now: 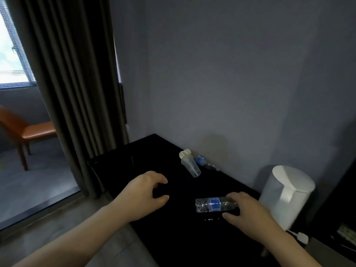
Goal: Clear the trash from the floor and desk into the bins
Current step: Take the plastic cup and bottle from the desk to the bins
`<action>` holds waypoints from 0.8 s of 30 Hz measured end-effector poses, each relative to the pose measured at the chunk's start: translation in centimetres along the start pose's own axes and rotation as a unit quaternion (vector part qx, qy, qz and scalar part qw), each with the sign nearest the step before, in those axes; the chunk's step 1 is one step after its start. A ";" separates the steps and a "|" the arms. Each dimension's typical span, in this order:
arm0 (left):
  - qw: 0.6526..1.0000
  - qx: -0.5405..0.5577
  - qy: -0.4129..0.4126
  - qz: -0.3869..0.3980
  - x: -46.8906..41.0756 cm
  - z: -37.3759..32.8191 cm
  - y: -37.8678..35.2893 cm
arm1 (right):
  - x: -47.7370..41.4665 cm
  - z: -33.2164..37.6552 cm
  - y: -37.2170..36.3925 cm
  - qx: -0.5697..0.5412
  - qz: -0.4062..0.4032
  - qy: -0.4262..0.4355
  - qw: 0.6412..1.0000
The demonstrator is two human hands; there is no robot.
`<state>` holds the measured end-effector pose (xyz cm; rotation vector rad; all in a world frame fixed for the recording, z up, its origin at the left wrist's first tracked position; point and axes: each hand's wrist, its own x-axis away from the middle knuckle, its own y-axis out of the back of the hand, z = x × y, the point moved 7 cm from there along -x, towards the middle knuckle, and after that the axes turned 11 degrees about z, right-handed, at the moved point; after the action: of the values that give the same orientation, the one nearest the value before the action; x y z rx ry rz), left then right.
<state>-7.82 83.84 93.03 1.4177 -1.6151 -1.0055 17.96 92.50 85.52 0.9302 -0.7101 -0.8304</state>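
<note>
1 blue-labelled bottle (213, 204) in right hand (250, 212), writing unreadable.

Corner of a dim room: 1 plain grey-blue wall (231, 74) backs a black desk (119, 162) set against it, with 1 white kettle (285, 195) standing at the desk's right end, close to the wall. Left of the desk, 1 dark pleated curtain (77, 83) hangs down to the floor (67, 224), and beyond it daylight enters through 1 bright window (9, 45), the only evident light source. Below the window, 1 orange chair (32, 130) with reddish-brown legs stands on grey carpet (34, 182), which a dark diagonal strip separates from the paler near floor.
</note>
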 end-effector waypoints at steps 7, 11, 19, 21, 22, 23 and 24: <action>0.996 0.012 -0.003 0.093 -12.0 3.2 -2.0 | -7.2 -5.6 -2.0 -0.063 0.011 -0.085 0.994; 0.988 0.036 -0.001 0.150 -17.6 4.2 -4.6 | -10.1 -8.0 -3.3 -0.101 0.023 -0.131 0.986; 0.974 0.032 -0.011 0.222 -30.4 9.1 -9.4 | -16.5 -11.9 -7.8 -0.206 0.070 -0.279 0.935; 0.974 0.035 -0.009 0.224 -33.6 11.1 -10.7 | -18.1 -12.6 -9.0 -0.216 0.071 -0.341 0.912; 0.973 0.041 -0.014 0.228 -35.0 12.0 -11.3 | -18.8 -12.7 -9.8 -0.215 0.071 -0.377 0.898; 0.970 0.049 -0.027 0.237 -36.5 12.8 -11.9 | -19.4 -12.9 -10.5 -0.213 0.068 -0.415 0.882; 0.967 0.057 -0.042 0.246 -38.0 13.5 -12.5 | -20.0 -13.2 -11.2 -0.211 0.062 -0.448 0.866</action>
<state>-11.07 121.67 74.67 0.9741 -1.9836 -0.6950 15.42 110.88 66.64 0.0449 -1.3003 -1.2479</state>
